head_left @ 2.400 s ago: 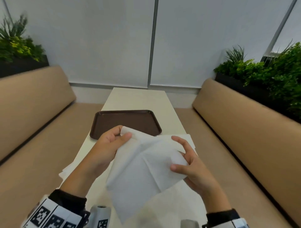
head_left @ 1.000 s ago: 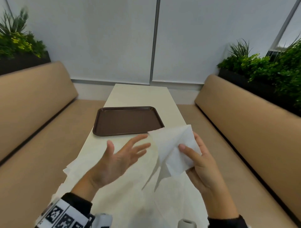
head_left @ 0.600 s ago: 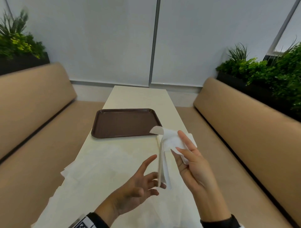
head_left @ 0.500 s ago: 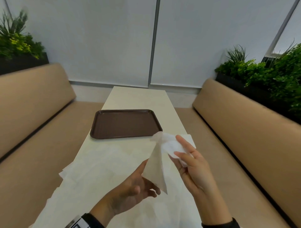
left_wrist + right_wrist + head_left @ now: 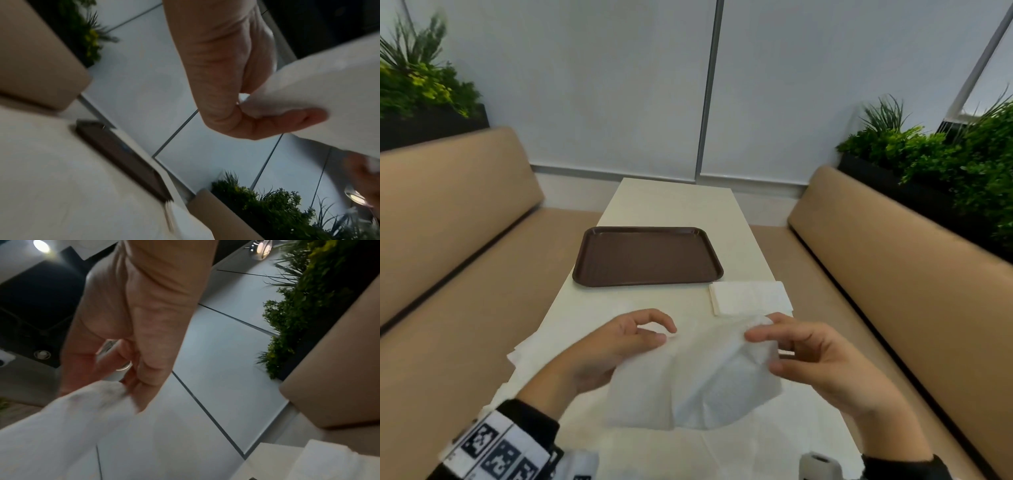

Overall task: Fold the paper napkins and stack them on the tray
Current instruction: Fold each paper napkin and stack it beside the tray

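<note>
The thin white paper napkin hangs between 2 grips above the pale counter — left hand pinching its left corner, right hand its right. The empty brown rectangular plastic tray lies straight ahead — slightly nearer the left hand.

The head view is bright and evenly lit, with straight lines bowing at its edges. Both wrist views are dimmer, tilted and smeared by motion blur.
</note>
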Motion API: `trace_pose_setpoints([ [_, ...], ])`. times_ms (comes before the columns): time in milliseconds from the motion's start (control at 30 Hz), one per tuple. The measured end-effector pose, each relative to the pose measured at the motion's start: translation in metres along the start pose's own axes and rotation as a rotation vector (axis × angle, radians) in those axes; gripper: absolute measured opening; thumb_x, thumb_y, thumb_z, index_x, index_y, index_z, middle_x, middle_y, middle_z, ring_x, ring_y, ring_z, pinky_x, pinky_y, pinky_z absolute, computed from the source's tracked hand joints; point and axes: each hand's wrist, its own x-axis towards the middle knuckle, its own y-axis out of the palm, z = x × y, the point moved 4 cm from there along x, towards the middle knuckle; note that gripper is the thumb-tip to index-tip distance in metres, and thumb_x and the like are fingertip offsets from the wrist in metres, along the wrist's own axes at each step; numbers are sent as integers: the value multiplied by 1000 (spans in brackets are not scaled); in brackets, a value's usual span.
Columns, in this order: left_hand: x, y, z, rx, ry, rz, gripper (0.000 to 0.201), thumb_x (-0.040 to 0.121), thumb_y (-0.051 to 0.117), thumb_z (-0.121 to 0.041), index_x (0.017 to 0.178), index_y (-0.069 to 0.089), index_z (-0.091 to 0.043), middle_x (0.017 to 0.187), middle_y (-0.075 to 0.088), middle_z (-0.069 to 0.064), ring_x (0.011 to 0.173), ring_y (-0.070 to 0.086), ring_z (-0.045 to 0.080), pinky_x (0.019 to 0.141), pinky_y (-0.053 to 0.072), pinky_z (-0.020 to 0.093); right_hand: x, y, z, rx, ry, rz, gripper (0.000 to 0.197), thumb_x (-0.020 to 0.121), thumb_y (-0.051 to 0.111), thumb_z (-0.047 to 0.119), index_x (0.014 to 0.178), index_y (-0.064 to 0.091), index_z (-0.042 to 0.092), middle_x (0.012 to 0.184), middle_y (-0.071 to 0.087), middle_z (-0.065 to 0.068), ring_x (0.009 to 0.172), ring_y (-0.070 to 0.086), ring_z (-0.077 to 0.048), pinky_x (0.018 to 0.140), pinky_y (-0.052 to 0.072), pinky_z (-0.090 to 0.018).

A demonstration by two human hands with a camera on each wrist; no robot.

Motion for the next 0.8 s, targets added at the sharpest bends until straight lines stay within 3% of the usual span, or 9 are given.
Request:
trace_pose_setpoints([
  [67, -3, -1, -13, 86, -18, 56, 48, 59, 88, -36, 97, 67, -14, 81, 69, 12, 65, 66, 18, 57, 52, 24, 3, 2, 9, -4, -40, -13, 35, 71, 81, 35, 100, 76, 15, 102, 65, -2, 100, 62, -16, 85, 49, -23],
  [200, -9, 1, -33, 199, -17, 98, 50, 65, 84, -36, 105, 65, -12, 65, 60, 5, 52, 58, 10, 48, 45, 17, 12, 5, 20, 121, -80, -76, 41, 60, 86, 43, 94, 72, 24, 82, 67, 3, 70, 62, -8, 61, 48, -16],
  [333, -14, -1, -41, 361, -28, 101, 18, 84, 67, -14, 102, 67, -19, 55, 44, -3, 44, 39, 6, 45, 32, 12, 20, 6, 21, 182, -80, -99, 43, 54, 90, 41, 89, 73, 24, 80, 64, 0, 67, 55, -19, 61, 43, -22],
  [433, -18, -3, -42, 354, -54, 100, 17, 84, 69, -13, 100, 68, -18, 52, 44, -4, 42, 39, 6, 43, 32, 13, 18, 8, 23, 146, -109, -87, 35, 57, 90, 38, 85, 75, 22, 82, 50, -19, 73, 29, -31, 63, 27, -31],
  [533, -21, -8, -39, 250, -62, 99, 44, 65, 86, -29, 102, 68, -14, 59, 57, 4, 46, 53, 11, 45, 42, 17, 12, 12, 33, -11, -148, -42, 30, 65, 85, 40, 89, 75, 26, 78, 59, -2, 75, 48, -21, 69, 40, -19],
  [600, -23, -9, -39, 249, -58, 101, 47, 63, 86, -28, 104, 67, -14, 64, 64, 6, 50, 59, 12, 50, 46, 19, 12, 17, 39, -25, -170, 14, 22, 71, 82, 21, 91, 73, 26, 79, 65, 4, 75, 60, -9, 71, 48, -18],
  [700, -25, -6, -43, 345, -46, 92, 33, 70, 79, -25, 101, 68, -17, 53, 50, -2, 43, 47, 7, 47, 39, 14, 13, 24, 48, -74, -198, 25, 33, 74, 70, -4, 90, 71, 25, 76, 68, 1, 69, 61, -9, 65, 51, -21],
  [767, -26, -7, -47, 421, -12, 40, 33, 71, 76, -30, 101, 68, -18, 52, 40, -4, 42, 40, 4, 49, 36, 10, 9, 26, 58, -139, -230, 32, 33, 73, 72, 0, 95, 69, 24, 81, 68, 1, 72, 61, -10, 64, 51, -23],
  [800, -28, -7, -50, 430, 2, 18, 41, 67, 79, -37, 102, 68, -18, 53, 39, -3, 43, 39, 4, 49, 36, 10, 7, 26, 61, -184, -224, 59, 37, 72, 74, 4, 103, 66, 24, 89, 68, 1, 80, 63, -10, 70, 52, -25],
])
